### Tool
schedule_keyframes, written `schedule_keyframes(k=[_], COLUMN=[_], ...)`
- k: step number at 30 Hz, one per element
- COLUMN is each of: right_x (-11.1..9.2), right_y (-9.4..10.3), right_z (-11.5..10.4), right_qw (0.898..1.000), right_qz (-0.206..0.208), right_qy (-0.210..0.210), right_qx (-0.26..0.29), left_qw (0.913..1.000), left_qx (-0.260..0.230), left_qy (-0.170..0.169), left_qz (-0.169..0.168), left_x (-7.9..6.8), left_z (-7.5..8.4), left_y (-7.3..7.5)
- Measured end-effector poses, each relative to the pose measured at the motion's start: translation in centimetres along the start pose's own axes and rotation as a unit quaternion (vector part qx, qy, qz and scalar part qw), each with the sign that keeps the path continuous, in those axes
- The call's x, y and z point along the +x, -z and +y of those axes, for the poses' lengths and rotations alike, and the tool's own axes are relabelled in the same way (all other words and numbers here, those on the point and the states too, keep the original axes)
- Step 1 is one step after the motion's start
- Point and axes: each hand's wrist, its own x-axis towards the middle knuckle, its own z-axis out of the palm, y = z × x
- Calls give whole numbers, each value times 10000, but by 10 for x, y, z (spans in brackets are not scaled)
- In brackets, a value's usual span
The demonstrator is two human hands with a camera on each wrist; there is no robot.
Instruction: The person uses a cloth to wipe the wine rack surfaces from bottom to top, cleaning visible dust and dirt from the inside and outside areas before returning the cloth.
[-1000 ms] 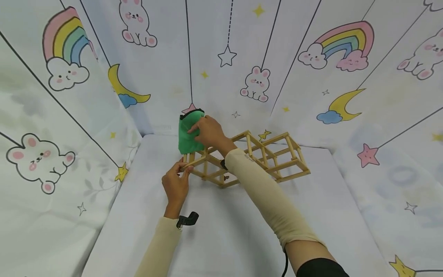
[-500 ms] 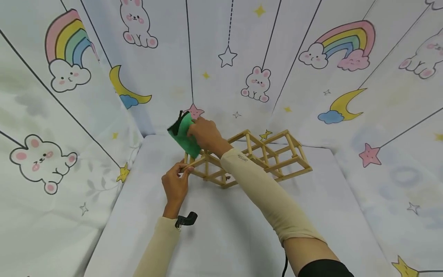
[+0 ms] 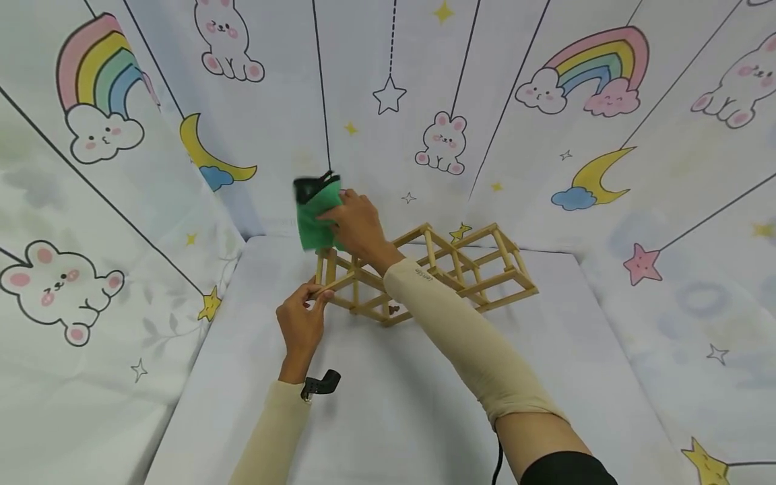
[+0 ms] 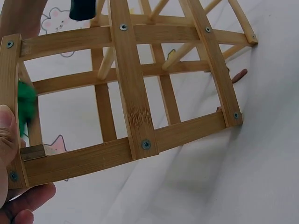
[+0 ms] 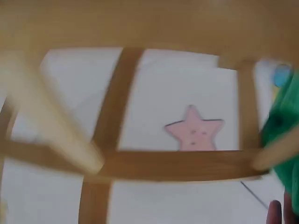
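Observation:
A pale wooden rack (image 3: pixel 509 301) of screwed slats and round rods stands on the white surface. My left hand (image 3: pixel 301 323) grips its left end; in the left wrist view the thumb (image 4: pixel 5 135) lies in front of the end slat and fingers come out below. At the rack's far left top corner, my right hand (image 3: pixel 362 225) pinches a green cloth (image 3: pixel 316 215) with a black edge. The cloth hangs upright over the corner post, its black edge uppermost. In the right wrist view, blurred rack bars fill the foreground and the cloth (image 5: pixel 286 126) shows at the right edge.
A small reddish-brown piece (image 3: pixel 394 310) lies by the rack's lower front bars; it also shows as a brown stub (image 4: pixel 239 75) in the left wrist view. Printed cloth walls (image 3: pixel 291 101) with rabbits and rainbows rise behind and on both sides.
The cloth has tipped left, then risen upright, its lower edge now higher on the corner post. My right hand has shifted with it. My left hand keeps its hold on the rack.

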Motion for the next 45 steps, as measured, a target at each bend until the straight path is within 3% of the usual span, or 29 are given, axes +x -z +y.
schedule_keyframes(k=[1, 2, 3, 4, 6, 8, 9, 11, 13, 17, 23, 28, 34, 38, 40, 45], right_x=[-4, -10, -18, -26, -48, -78, -95, -132, -168, -227, -287, -315, -327, -332, -333, -338], right_y=[4, 9, 16, 23, 39, 50, 54, 55, 51, 32, -16, -60, -94, -103, -103, -100], right_z=[2, 4, 6, 7, 8, 7, 5, 1, -5, -19, -33, -29, -21, -21, -21, -18], right_qw=[9968, 9859, 9676, 9438, 8860, 8288, 8051, 7681, 7465, 7260, 6843, 6647, 6529, 6533, 6590, 6963], right_qz=[492, 982, 1427, 1791, 2325, 2717, 2879, 3149, 3307, 3411, 3292, 2493, 1911, 1673, 1537, 921], right_qy=[-311, -568, -778, -956, -1261, -1539, -1674, -1945, -2182, -2767, -4022, -4914, -5367, -5481, -5489, -5405], right_qx=[541, 1229, 1934, 2607, 3809, 4643, 4909, 5226, 5345, 5293, 5114, 5046, 4992, 4947, 4907, 4632], left_qw=[10000, 10000, 9999, 9999, 9999, 9999, 9999, 9998, 9997, 9996, 9997, 9997, 9997, 9997, 9997, 9996], left_qx=[-15, -24, -3, 16, 47, 61, 66, 53, 71, 124, 149, 109, 39, 4, -23, -42], left_qy=[-20, -44, -66, -77, -72, -82, -95, -139, -199, -229, -162, -123, -144, -114, -114, -125], left_qz=[-45, -80, -96, -97, -79, -53, -52, -96, -128, -118, -133, -160, -209, -217, -211, -242], left_x=[1, 2, 3, 4, 7, 10, 11, 14, 16, 18, 18, 18, 18, 17, 16, 15], left_z=[0, 1, 0, 0, -1, -3, -4, -5, -6, -6, -5, -5, -4, -4, -5, -4], left_y=[0, 0, 0, 0, 2, 5, 6, 10, 13, 17, 18, 14, 11, 9, 8, 4])
